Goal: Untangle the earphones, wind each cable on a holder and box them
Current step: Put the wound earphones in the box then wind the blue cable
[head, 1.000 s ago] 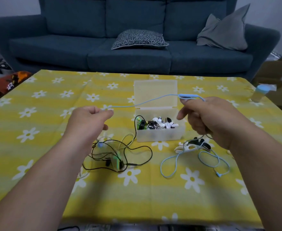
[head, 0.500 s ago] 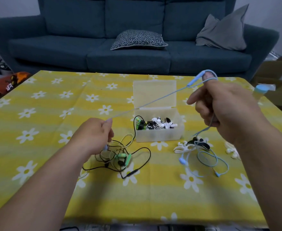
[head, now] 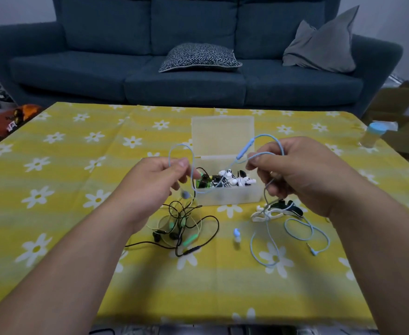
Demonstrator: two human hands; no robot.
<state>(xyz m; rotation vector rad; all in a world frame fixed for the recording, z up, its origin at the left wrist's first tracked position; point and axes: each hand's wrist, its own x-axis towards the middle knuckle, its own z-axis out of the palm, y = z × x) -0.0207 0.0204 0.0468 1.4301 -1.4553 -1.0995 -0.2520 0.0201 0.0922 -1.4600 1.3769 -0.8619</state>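
A light-blue earphone cable (head: 262, 137) arches in the air between my hands. My left hand (head: 160, 180) pinches one end, where the cable loops up and an earbud (head: 186, 195) dangles below. My right hand (head: 295, 172) pinches the cable near its inline remote (head: 245, 148). The rest of the blue cable (head: 297, 234) trails on the yellow cloth with a loose earbud (head: 236, 234). A tangle of black and green earphones (head: 181, 228) lies under my left hand. White and black holders (head: 274, 210) lie right of the open clear box (head: 232, 197), which contains wound earphones.
A yellow daisy tablecloth (head: 78, 189) covers the table. A blue-capped bottle (head: 371, 134) stands at the far right edge. A dark blue sofa (head: 186, 76) with cushions sits behind the table, and cardboard boxes (head: 396, 112) are at the right.
My hands have come closer together and level. The right hand has dropped from its raised position, so the taut blue cable now hangs slack in loops.
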